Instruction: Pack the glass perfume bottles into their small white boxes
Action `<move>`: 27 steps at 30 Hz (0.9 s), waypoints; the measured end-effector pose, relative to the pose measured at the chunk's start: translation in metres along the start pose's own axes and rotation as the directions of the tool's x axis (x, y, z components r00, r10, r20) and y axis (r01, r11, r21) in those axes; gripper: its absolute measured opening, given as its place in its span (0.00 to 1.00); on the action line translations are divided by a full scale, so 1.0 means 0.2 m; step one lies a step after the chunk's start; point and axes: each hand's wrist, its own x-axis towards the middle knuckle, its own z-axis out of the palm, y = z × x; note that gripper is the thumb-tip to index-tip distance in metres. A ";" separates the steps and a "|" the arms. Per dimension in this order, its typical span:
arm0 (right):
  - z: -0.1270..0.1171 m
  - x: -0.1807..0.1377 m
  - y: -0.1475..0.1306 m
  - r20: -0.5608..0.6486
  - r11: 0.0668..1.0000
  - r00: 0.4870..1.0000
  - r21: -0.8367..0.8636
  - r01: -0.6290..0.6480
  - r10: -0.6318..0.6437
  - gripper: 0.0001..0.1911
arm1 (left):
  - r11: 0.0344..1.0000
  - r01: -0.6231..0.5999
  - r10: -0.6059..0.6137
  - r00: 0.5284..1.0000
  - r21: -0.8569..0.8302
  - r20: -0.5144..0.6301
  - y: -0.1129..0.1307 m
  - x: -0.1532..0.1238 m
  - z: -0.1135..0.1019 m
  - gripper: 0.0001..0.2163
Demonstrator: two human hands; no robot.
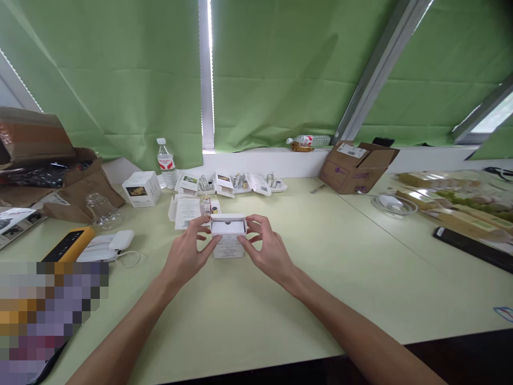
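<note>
A small white carton [228, 247] with fine print on its front stands on the pale green table [248, 310], its top flap raised. My left hand [191, 247] grips its left side, thumb on the front and fingers behind the edge. On the opposite side my right hand [266, 247] holds it the same way. Just behind lies an opened white box [187, 211] with a small glass bottle [207, 204] next to it. Farther back is a row of opened white boxes [223, 183] with small glass and metal pieces in them.
A white cube box [141, 189] and a water bottle [166, 163] stand back left. Nearer are a clear jar [102, 211], a yellow power strip [70, 246] and white chargers [106, 246]. To the right are a cardboard box [352, 168], a coiled cable [395, 204] and a black bar [476, 248].
</note>
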 end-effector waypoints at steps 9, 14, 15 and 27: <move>0.00 0.00 0.00 -0.002 0.999 0.999 -0.034 0.032 -0.033 0.21 | 0.997 -0.069 0.068 0.998 0.026 0.018 0.00 0.00 0.00 0.16; 0.00 0.00 0.00 -0.004 0.998 0.999 -0.043 0.042 -0.042 0.21 | 0.997 -0.080 0.080 0.997 0.016 0.020 0.00 0.00 0.00 0.16; 0.00 0.00 0.00 -0.003 0.998 0.999 -0.042 0.042 -0.042 0.21 | 0.997 -0.081 0.080 0.996 0.014 0.023 0.00 0.00 0.00 0.15; 0.00 -0.01 0.00 0.002 0.998 0.999 -0.042 0.038 -0.038 0.22 | 0.989 -0.139 0.137 0.989 0.044 0.046 -0.01 0.00 0.00 0.10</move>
